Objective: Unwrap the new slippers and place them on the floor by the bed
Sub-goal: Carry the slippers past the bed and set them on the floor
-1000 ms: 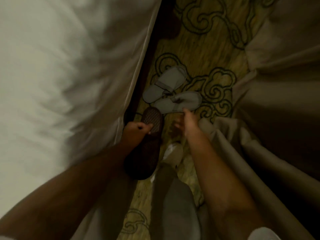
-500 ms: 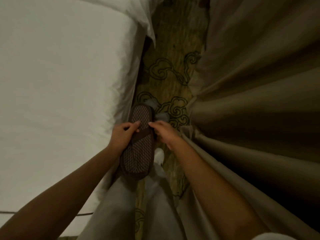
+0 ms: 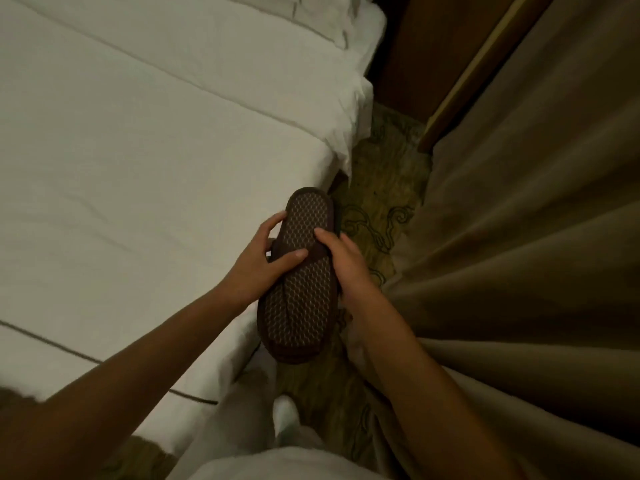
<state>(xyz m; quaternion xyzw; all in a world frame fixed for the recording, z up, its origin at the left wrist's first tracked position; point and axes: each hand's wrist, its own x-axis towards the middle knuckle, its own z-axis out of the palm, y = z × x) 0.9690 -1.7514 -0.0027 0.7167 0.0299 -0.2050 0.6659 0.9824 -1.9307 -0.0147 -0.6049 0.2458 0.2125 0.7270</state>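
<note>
I hold a dark brown pair of slippers (image 3: pixel 302 292) sole-up, stacked together, with a brown band around the middle. Its patterned sole faces me. My left hand (image 3: pixel 263 261) grips the left side, thumb lying across the band. My right hand (image 3: pixel 341 261) holds the right edge, its fingertips on the sole just above the band. The pair hangs above the narrow strip of patterned carpet (image 3: pixel 377 209) beside the white bed (image 3: pixel 145 161).
Heavy tan curtains (image 3: pixel 519 237) hang close on the right. A dark wooden panel (image 3: pixel 426 57) stands at the far end of the gap. My pale trouser leg and a white-socked foot (image 3: pixel 285 414) are below the slippers.
The view has lifted from the floor; the two white slippers on the carpet are out of sight. My right hand joined the left on the brown pair, which rose higher.
</note>
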